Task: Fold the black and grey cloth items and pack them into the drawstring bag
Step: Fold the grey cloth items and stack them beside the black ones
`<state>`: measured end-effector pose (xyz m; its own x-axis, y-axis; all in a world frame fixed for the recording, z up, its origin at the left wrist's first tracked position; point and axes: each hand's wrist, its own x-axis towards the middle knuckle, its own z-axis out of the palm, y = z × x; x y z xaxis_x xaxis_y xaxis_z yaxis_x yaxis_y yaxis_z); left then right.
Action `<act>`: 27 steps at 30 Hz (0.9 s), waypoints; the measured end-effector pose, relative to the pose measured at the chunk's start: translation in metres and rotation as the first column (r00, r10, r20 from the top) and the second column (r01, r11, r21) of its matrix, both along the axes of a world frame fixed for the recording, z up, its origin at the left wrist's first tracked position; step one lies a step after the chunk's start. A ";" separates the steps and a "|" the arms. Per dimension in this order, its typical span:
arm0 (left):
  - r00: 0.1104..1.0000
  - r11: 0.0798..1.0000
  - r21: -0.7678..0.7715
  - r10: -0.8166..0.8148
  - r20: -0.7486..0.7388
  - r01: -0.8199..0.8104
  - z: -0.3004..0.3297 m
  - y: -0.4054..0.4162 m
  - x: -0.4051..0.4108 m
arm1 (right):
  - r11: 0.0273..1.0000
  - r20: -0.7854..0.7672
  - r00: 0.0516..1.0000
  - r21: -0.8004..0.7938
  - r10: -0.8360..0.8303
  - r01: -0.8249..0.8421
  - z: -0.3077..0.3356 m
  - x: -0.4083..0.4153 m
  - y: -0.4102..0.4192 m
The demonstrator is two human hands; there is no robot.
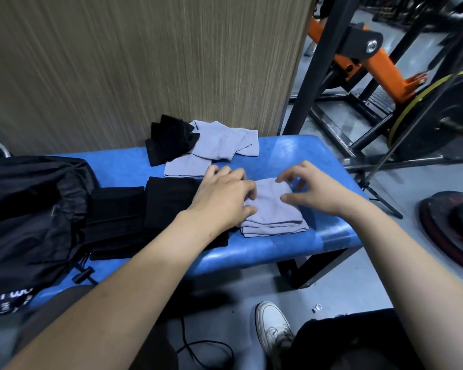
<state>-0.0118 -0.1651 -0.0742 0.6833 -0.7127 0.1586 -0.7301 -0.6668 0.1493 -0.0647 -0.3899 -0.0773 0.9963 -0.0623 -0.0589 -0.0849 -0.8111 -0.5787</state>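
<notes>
Two hands work on one folded grey cloth (274,212) near the front right edge of the blue bench (292,244). Left hand (225,198) presses its left side with curled fingers; right hand (309,190) hovers, fingers loosely bent, grasping nothing. Two folded black cloths (145,209) lie just left, beside the black drawstring bag (30,217). Loose grey cloth (214,148) and black cloth (169,138) crowd the back edge by the wooden panel (131,62).
</notes>
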 end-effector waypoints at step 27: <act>0.962 0.963 -0.005 0.268 -0.052 -0.269 0.027 0.031 0.066 | 0.982 0.021 0.985 -0.080 -0.171 0.172 0.002 0.070 0.044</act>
<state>0.0546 -0.1337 -0.0470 0.8567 -0.5000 0.1270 -0.5158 -0.8353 0.1904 0.0057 -0.3454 -0.0757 0.9711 -0.2363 -0.0327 -0.2191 -0.8293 -0.5141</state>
